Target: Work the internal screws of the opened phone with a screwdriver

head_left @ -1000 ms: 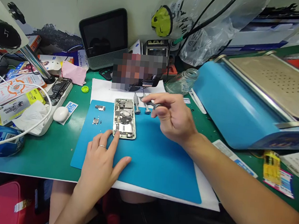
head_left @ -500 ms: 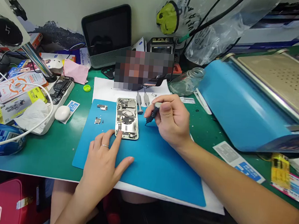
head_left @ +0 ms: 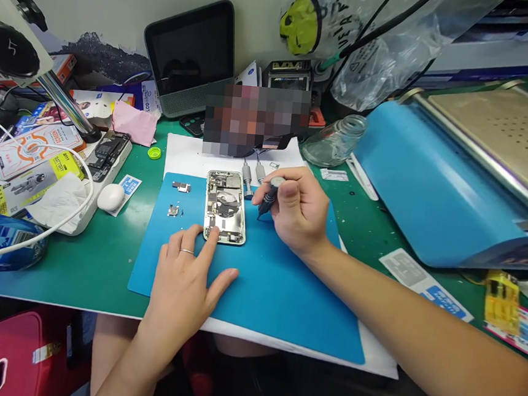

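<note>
An opened phone (head_left: 226, 210) with its inner parts bare lies on a blue mat (head_left: 278, 292). My left hand (head_left: 185, 277) rests at its lower end, fingers spread, the index fingertip touching the phone's bottom part. To the right of the phone, my right hand (head_left: 297, 207) grips a dark screwdriver (head_left: 269, 200), its tip pointing down close to the mat and apart from the phone. Two more grey screwdrivers (head_left: 247, 178) lie beyond the phone's upper right corner. Small metal phone parts (head_left: 182, 187) sit on the mat to the left.
A glass jar (head_left: 336, 141) lies tilted behind my right hand. At right stands a large blue machine (head_left: 413, 180) with a perforated top. A white earbud case (head_left: 111, 197), boxes and a white cable (head_left: 71, 215) crowd the left. A dark-screened display (head_left: 191, 56) stands at the back.
My right hand and the screwdriver have shifted very slightly left, toward the phone. My left hand keeps its place on the phone. The whole view has moved a little.
</note>
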A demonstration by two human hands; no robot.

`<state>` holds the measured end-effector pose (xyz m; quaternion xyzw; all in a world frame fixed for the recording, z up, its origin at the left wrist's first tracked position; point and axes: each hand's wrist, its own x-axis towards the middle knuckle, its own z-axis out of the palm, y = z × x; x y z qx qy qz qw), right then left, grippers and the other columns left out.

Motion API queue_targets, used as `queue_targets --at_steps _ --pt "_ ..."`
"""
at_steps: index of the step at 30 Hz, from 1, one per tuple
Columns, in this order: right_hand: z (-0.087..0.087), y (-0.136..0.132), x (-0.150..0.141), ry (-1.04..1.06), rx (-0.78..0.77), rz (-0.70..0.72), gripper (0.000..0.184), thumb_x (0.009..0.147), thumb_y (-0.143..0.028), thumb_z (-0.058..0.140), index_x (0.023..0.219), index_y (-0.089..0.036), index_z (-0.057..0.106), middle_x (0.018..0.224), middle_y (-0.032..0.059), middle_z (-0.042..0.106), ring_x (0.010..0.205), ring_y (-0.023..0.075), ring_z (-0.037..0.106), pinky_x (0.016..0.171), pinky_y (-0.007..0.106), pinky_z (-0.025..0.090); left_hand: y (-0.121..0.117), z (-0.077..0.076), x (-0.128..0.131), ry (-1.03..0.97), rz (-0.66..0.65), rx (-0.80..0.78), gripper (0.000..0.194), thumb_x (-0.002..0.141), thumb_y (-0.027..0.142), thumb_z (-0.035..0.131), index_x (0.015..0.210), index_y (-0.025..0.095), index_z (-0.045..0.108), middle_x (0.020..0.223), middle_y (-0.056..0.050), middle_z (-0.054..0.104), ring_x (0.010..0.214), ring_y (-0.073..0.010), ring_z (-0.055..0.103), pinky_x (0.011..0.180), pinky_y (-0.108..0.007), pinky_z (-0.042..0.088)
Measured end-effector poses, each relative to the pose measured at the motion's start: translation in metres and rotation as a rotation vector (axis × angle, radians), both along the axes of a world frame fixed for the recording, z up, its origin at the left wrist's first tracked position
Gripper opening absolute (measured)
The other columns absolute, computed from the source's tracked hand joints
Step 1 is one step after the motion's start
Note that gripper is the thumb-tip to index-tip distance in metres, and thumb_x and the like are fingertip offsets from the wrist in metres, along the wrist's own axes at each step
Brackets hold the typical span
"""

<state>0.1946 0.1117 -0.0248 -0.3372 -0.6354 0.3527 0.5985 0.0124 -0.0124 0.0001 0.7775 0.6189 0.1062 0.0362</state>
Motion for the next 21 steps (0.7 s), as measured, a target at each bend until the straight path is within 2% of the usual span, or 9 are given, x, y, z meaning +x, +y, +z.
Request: queue_targets --at_steps 7,10,15,21 --pt "0.000 0.004 -0.002 0.053 -0.035 -0.011 0.036 0.096 -0.058 0.049 0.094 -0.023 0.056 0.062 -0.0028 0.065 0.041 0.0082 0.044 0.041 0.022 0.037 0.000 0.000 0.000 -0.009 -0.001 0.007 0.060 0.099 0.055 0.046 0.147 0.019 0.048 0.138 -0.017 0.050 0.118 -0.0343 0.047 0.093 -0.050 0.047" --pt "0.001 0.004 -0.002 0.057 -0.045 -0.010 0.037 0.096 -0.059 0.050 0.093 -0.023 0.056 0.062 -0.0028 0.065 0.041 0.0083 0.044 0.041 0.022 0.037 0.004 0.003 -0.001 -0.014 0.002 0.006 0.053 0.101 0.049 0.045 0.144 0.020 0.052 0.135 -0.016 0.052 0.115 -0.0331 0.048 0.091 -0.047 0.048" --pt "0.003 0.003 -0.001 0.072 -0.041 0.018 0.034 0.097 -0.056 0.049 0.093 -0.023 0.057 0.063 -0.0026 0.064 0.046 0.0091 0.047 0.046 0.023 0.040 0.015 0.013 0.000 0.053 0.009 -0.003 0.037 0.102 0.032 0.044 0.132 0.024 0.063 0.126 -0.013 0.058 0.103 -0.0295 0.053 0.080 -0.042 0.047" --pt "0.002 0.003 0.000 0.037 -0.040 0.028 0.035 0.097 -0.057 0.049 0.093 -0.023 0.056 0.064 -0.0020 0.064 0.046 0.0098 0.046 0.046 0.025 0.039 0.028 0.019 0.000 0.050 -0.009 0.035 0.028 0.100 0.027 0.049 0.117 0.026 0.072 0.116 -0.009 0.063 0.097 -0.0274 0.056 0.079 -0.041 0.044"
